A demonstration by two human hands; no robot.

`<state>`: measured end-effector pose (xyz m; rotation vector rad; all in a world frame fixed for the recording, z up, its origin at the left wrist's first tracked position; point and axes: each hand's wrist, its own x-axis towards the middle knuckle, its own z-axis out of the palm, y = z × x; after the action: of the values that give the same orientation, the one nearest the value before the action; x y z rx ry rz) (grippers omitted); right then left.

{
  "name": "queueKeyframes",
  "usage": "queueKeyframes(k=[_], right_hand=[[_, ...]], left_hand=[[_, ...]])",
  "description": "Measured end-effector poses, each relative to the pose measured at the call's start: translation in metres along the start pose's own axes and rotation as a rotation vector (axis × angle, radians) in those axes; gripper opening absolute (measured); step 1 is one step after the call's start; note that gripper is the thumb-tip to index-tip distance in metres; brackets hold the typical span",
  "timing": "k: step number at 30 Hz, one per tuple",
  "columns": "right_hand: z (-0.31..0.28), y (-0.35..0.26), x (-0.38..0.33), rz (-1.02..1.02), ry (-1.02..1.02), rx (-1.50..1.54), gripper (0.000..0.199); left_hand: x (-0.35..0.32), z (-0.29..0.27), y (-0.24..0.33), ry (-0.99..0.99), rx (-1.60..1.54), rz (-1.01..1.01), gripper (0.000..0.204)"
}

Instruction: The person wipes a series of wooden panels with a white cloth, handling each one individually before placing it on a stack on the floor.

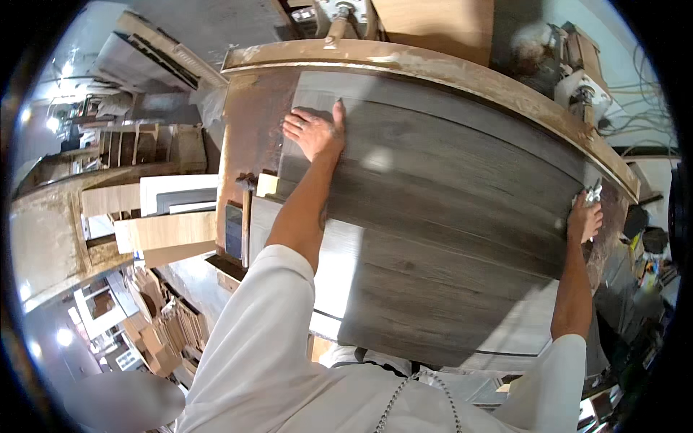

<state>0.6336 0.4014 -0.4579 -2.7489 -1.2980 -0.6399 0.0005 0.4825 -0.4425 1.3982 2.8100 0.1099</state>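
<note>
A large grey wood-grain panel (433, 166) lies on the brown workbench (253, 108) in front of me. A second grey panel (426, 307) lies nearer my body, partly in bright light. My left hand (315, 133) rests on the far panel's left end, fingers spread and thumb out, holding nothing. At that panel's right end, my right hand (586, 220) curls its fingers round a crumpled white wad (593, 193), maybe a rag or paper. It touches the panel's edge. Part of the wad is hidden in the hand.
A wooden rail (404, 61) runs along the bench's far side, with metal rods (336, 30) meeting it. A hammer (247, 216), a phone (234, 231) and a small pale yellow block (267, 185) lie at left. Boards (173, 231) stick out beyond. Cables (642, 101) hang at far right.
</note>
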Motion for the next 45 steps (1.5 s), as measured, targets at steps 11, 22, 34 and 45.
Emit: queueKeyframes(k=[11, 22, 34, 45], right_hand=[[-0.006, -0.006, 0.005, 0.051, -0.166, 0.014, 0.073], [-0.01, 0.002, 0.016, -0.032, -0.243, 0.101, 0.075], [-0.017, 0.022, 0.035, -0.221, -0.485, 0.133, 0.08], [0.031, 0.065, 0.073, -0.191, -0.587, 0.518, 0.084]], left_hand=[[-0.004, -0.003, -0.003, 0.03, -0.001, 0.026, 0.107], [0.033, -0.026, -0.038, -0.196, 0.054, 0.266, 0.117], [0.072, -0.062, -0.145, -0.942, -0.105, 0.293, 0.058], [0.18, -0.046, -0.214, -0.594, 0.48, 1.289, 0.03]])
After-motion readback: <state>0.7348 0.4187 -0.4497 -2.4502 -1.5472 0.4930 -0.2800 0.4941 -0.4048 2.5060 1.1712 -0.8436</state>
